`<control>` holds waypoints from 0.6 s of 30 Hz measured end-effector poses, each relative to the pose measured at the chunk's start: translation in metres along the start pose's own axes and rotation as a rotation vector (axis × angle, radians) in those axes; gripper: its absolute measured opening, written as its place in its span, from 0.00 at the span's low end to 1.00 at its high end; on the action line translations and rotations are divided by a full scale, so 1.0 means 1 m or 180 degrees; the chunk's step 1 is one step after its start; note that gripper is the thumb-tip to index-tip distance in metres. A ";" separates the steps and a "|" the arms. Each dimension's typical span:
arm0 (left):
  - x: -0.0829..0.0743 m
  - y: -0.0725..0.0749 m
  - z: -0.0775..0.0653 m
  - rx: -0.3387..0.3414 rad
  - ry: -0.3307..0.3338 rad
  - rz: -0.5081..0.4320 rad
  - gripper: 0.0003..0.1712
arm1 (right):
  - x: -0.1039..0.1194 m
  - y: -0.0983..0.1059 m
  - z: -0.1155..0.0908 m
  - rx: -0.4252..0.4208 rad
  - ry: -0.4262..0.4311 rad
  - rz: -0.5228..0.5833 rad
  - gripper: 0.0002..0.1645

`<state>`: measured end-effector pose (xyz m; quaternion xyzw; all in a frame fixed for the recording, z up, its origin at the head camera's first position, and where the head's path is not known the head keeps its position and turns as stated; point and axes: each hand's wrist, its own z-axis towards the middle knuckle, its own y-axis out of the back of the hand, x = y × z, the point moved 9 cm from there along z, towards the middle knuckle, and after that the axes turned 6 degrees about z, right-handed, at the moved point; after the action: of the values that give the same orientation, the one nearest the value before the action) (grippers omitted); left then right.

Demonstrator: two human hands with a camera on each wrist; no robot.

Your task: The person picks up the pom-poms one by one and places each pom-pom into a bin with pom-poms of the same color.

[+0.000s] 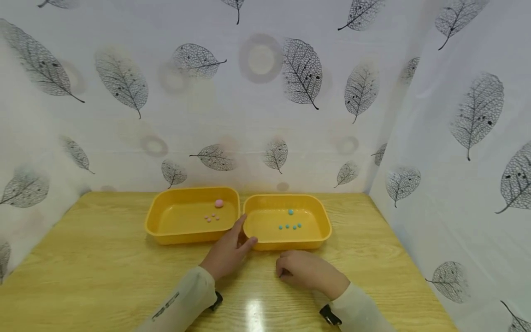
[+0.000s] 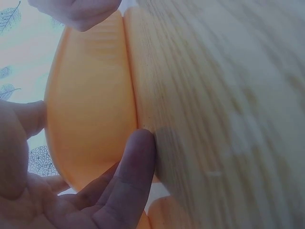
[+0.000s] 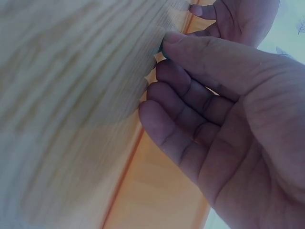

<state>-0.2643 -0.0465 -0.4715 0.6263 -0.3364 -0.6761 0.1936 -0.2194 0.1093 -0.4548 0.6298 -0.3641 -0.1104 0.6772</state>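
Observation:
My left hand (image 1: 226, 254) touches the near left corner of the right-hand yellow tray (image 1: 290, 246), its thumb at the front rim and a straight index finger along the left rim. Inside that tray lie a larger blue-green ball (image 1: 290, 212) and several smaller blue-green balls (image 1: 287, 226) in a row. Just in front of it, low over the table, my right hand (image 1: 309, 271) has its fingers curled. In the right wrist view, a bit of a small blue-green piece (image 3: 165, 51) shows between thumb and index finger; the rest is hidden.
Left of my left hand stands another yellow tray (image 1: 182, 238), with a larger pink ball (image 1: 219, 203) and several small pink pieces (image 1: 209, 220) in it. A leaf-patterned curtain (image 1: 257, 115) borders the wooden table (image 1: 103, 276) at the back and sides.

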 end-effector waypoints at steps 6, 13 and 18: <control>0.000 0.000 0.001 0.0011 0.0002 0.0003 0.46 | 0.000 0.000 0.000 0.0003 -0.0009 0.0046 0.06; 0.000 0.000 0.000 0.0004 0.0010 -0.0027 0.47 | 0.001 0.001 0.001 -0.0002 0.0015 0.0068 0.07; -0.001 0.000 -0.001 0.0007 0.0020 -0.0029 0.47 | 0.000 0.001 0.000 0.0005 -0.0001 0.0138 0.09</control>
<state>-0.2636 -0.0461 -0.4713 0.6302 -0.3338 -0.6746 0.1909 -0.2203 0.1093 -0.4537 0.6222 -0.3779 -0.0955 0.6789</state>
